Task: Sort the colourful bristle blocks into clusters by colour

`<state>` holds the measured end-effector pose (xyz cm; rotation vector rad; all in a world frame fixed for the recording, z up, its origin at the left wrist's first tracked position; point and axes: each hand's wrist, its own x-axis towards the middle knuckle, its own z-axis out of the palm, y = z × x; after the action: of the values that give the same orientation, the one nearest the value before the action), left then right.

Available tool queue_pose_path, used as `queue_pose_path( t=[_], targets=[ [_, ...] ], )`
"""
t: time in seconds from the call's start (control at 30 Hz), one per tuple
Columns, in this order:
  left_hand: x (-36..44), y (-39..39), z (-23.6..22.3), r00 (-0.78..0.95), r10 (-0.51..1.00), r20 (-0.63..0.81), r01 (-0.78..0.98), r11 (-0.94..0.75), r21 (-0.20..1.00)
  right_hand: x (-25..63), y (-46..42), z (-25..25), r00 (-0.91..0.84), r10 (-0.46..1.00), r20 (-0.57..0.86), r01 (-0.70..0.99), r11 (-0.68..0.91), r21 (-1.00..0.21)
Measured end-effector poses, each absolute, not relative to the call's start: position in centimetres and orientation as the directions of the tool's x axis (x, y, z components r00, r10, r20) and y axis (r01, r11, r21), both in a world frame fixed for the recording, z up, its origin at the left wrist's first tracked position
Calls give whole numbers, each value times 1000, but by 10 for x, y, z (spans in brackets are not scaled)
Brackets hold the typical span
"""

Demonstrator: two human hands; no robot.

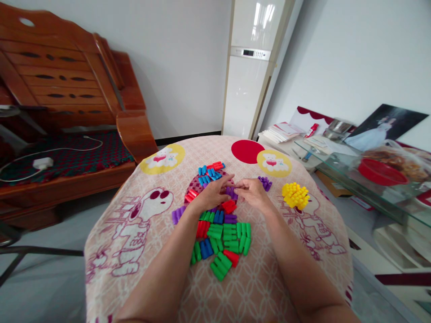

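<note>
Though small, ridged purple plastic point(231, 193) between hands point(213, 194) point(252, 193)

A cloth-covered table point(249, 291) carries multicoloured blocks point(220, 266), with a yellow cluster point(295, 196) set apart.

Left: wooden bench point(67, 86), white charger point(43, 163) on seat point(88, 158) (plus cable point(67, 149)) | back: white unit point(247, 89) | right: papers point(279, 134), red bowl point(382, 172)

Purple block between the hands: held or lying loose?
Held: the left hand and right hand have fingertips on the purple block from either side. Cannot tell whether it touches the tablecloth.
</note>
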<state>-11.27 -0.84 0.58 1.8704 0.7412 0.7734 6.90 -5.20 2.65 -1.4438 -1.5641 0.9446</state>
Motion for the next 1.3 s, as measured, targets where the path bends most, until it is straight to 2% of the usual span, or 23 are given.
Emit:
queue_pose_path(
  t=[0.13,0.23,0.3,0.37,0.43,0.63,0.8,1.03,1.17,1.3],
  targets=[
    [-112,-5,5,583,787,204,160,-358,920,90,-51,31,10,999,39,427,31,-904],
    [-118,2,7,463,854,235,240,-376,895,119,-49,36,143,977,156,545,54,-837],
    [-127,8,10,356,900,249,332,-371,867,137,-49,40,192,945,265,687,64,-723],
    [-138,14,11,260,932,254,392,-342,854,150,-49,42,169,935,310,798,55,-601],
    [-148,18,11,193,950,246,406,-306,861,156,-50,41,125,950,285,857,42,-514],
    [-166,23,8,79,974,211,468,-223,855,155,-47,28,39,975,218,921,50,-387],
    [-166,19,10,80,978,192,686,-194,701,153,-46,28,85,980,179,927,-12,-374],
    [-146,10,4,199,972,127,865,-235,444,148,-49,37,97,942,321,916,42,-400],
    [-143,9,4,261,959,110,858,-282,429,147,-50,40,120,904,411,895,81,-440],
    [-144,11,8,312,944,105,792,-320,521,141,-51,42,111,906,408,826,144,-544]
  ],
)
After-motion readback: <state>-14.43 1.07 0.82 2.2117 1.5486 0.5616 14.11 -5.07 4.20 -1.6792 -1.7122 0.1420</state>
